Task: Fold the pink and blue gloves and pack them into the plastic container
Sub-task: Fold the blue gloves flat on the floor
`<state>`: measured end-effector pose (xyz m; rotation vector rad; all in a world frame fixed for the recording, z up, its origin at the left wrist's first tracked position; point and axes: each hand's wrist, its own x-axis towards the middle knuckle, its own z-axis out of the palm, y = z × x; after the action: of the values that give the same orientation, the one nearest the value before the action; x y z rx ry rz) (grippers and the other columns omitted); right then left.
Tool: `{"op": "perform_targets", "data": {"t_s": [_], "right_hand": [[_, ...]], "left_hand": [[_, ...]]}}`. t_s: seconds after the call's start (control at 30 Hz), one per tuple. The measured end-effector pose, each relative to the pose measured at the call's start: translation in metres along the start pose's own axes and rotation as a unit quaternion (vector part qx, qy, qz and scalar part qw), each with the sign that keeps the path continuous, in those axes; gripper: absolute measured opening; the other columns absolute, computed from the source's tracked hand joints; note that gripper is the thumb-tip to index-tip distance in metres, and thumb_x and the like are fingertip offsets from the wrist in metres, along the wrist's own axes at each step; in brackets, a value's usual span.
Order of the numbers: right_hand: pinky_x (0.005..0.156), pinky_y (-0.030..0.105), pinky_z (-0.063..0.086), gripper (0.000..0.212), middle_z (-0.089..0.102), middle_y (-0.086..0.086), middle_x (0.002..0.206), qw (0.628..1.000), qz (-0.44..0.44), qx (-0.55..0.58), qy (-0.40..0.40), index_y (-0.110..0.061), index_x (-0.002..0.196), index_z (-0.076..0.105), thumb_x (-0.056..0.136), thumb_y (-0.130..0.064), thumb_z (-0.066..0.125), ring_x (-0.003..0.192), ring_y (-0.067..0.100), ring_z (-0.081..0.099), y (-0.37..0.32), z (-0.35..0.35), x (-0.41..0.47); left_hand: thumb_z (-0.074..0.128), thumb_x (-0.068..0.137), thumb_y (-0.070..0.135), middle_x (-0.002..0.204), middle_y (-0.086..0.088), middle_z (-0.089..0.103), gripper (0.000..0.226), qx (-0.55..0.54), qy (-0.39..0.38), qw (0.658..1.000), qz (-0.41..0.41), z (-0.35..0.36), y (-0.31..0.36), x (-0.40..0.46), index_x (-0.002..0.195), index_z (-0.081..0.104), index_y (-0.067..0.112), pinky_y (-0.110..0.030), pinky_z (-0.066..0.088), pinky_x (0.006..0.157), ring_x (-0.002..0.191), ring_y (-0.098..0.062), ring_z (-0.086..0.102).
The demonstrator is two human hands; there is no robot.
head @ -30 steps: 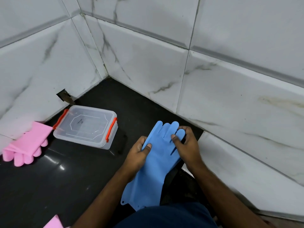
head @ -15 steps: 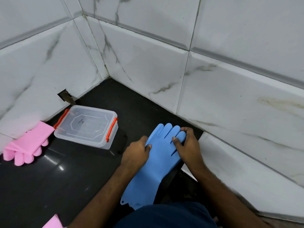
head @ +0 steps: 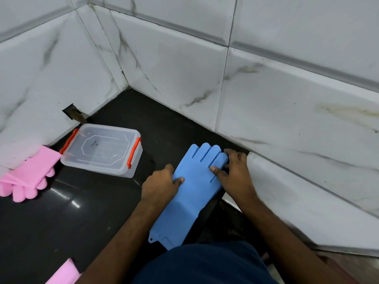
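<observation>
The blue glove (head: 190, 193) lies flat on the black counter (head: 82, 218), fingers pointing away from me. My left hand (head: 160, 184) grips its left edge, thumb on top. My right hand (head: 233, 173) holds its right edge near the fingers, thumb pressed on the glove. A clear plastic container (head: 102, 149) with orange clips and its lid on sits to the left. A folded pink glove (head: 28, 173) rests at the far left against the wall. Another pink piece (head: 63, 273) shows at the bottom edge.
White marble-tiled walls (head: 266, 99) close in the counter at the back and right, meeting in a corner. A small dark notch (head: 73, 113) sits in the left wall behind the container. My dark blue clothing fills the bottom of the view.
Both hands have pressed the blue glove flatter onto the counter and shifted slightly toward me; the glove's fingers now lie spread and flat.
</observation>
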<state>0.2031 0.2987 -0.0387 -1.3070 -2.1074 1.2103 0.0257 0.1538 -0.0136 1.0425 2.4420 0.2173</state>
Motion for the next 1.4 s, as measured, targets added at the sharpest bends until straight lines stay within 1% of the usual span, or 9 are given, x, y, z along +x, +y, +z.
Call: {"op": "perform_targets", "data": {"t_s": [0.27, 0.4, 0.53, 0.73, 0.9, 1.07, 1.17, 1.23, 1.4], "right_hand": [[0.101, 0.034, 0.048, 0.053, 0.045, 0.004, 0.133, 0.999, 0.003, -0.043, -0.004, -0.017, 0.140, 0.047, 0.093, -0.024, 0.072, 0.117, 0.019, 0.054, 0.018, -0.001, -0.026], [0.089, 0.027, 0.044, 0.048, 0.052, 0.003, 0.124, 0.998, 0.005, -0.065, -0.007, -0.017, 0.136, 0.050, 0.093, -0.023, 0.070, 0.106, 0.017, 0.057, 0.015, 0.002, -0.022], [0.089, 0.034, 0.051, 0.048, 0.061, 0.005, 0.114, 0.998, 0.021, -0.063, -0.010, -0.014, 0.135, 0.051, 0.092, -0.019, 0.071, 0.100, 0.019, 0.061, 0.013, 0.002, -0.019], [0.079, 0.029, 0.045, 0.047, 0.062, -0.002, 0.095, 0.997, 0.033, -0.069, -0.025, -0.013, 0.136, 0.051, 0.093, -0.017, 0.071, 0.091, 0.016, 0.061, 0.009, 0.003, -0.011], [0.075, 0.028, 0.047, 0.042, 0.062, -0.002, 0.090, 0.996, 0.009, -0.076, -0.043, -0.016, 0.127, 0.053, 0.090, -0.014, 0.072, 0.085, 0.016, 0.061, -0.005, 0.008, 0.008], [0.079, 0.025, 0.049, 0.033, 0.063, 0.000, 0.095, 0.996, -0.051, -0.063, -0.029, -0.019, 0.120, 0.064, 0.089, -0.011, 0.072, 0.087, 0.014, 0.062, -0.025, 0.015, 0.041], [0.081, 0.024, 0.046, 0.032, 0.063, 0.001, 0.099, 0.996, -0.082, -0.037, 0.012, -0.014, 0.121, 0.065, 0.090, -0.011, 0.070, 0.087, 0.013, 0.060, -0.034, 0.016, 0.056], [0.088, 0.029, 0.051, 0.031, 0.062, 0.003, 0.108, 0.995, -0.087, -0.041, 0.021, -0.012, 0.124, 0.065, 0.093, -0.009, 0.068, 0.094, 0.014, 0.060, -0.036, 0.014, 0.058], [0.088, 0.038, 0.053, 0.031, 0.057, 0.005, 0.121, 0.979, -0.151, -0.136, -0.022, -0.016, 0.125, 0.062, 0.096, -0.008, 0.055, 0.102, 0.020, 0.060, -0.015, 0.003, 0.023]], "left_hand": [[0.090, 0.066, 0.057, 0.099, -0.002, 0.074, 0.058, -0.222, -0.168, 0.955, -0.100, -0.015, -0.034, -0.009, 0.102, 0.066, 0.017, -0.037, 0.056, 0.070, 0.091, -0.018, 0.070], [0.081, 0.078, 0.056, 0.094, -0.001, 0.072, 0.045, -0.147, -0.086, 0.983, -0.068, -0.005, -0.031, -0.016, 0.096, 0.064, 0.018, -0.044, 0.059, 0.083, 0.086, -0.019, 0.070], [0.080, 0.076, 0.059, 0.094, 0.001, 0.067, 0.049, -0.029, -0.061, 0.996, -0.051, -0.005, -0.027, -0.024, 0.099, 0.058, 0.021, -0.041, 0.058, 0.080, 0.085, -0.018, 0.066], [0.072, 0.086, 0.056, 0.123, -0.008, 0.053, 0.060, -0.024, 0.034, 0.999, -0.001, 0.011, -0.018, -0.033, 0.125, 0.054, 0.014, -0.046, 0.054, 0.093, 0.116, -0.026, 0.053], [0.071, 0.091, 0.047, 0.096, -0.004, 0.069, 0.036, -0.109, -0.030, 0.992, -0.054, 0.011, -0.020, -0.027, 0.096, 0.062, 0.012, -0.040, 0.059, 0.078, 0.085, -0.021, 0.067], [0.065, 0.098, 0.038, 0.101, -0.003, 0.077, 0.026, -0.292, -0.062, 0.952, -0.060, 0.022, -0.018, -0.033, 0.104, 0.072, 0.014, -0.040, 0.061, 0.084, 0.090, -0.020, 0.074], [0.062, 0.102, 0.027, 0.107, -0.006, 0.077, 0.016, -0.451, -0.053, 0.888, -0.076, 0.030, -0.007, -0.037, 0.106, 0.068, 0.013, -0.051, 0.059, 0.093, 0.097, -0.024, 0.075], [0.063, 0.101, 0.027, 0.107, -0.012, 0.075, 0.015, -0.463, -0.026, 0.882, -0.085, 0.035, -0.005, -0.036, 0.104, 0.060, 0.012, -0.051, 0.059, 0.091, 0.096, -0.026, 0.074], [0.056, 0.102, 0.020, 0.096, 0.002, 0.072, 0.025, -0.464, 0.044, 0.883, -0.051, 0.035, -0.011, -0.036, 0.109, 0.046, 0.041, -0.018, 0.055, 0.056, 0.072, -0.002, 0.071]]}}
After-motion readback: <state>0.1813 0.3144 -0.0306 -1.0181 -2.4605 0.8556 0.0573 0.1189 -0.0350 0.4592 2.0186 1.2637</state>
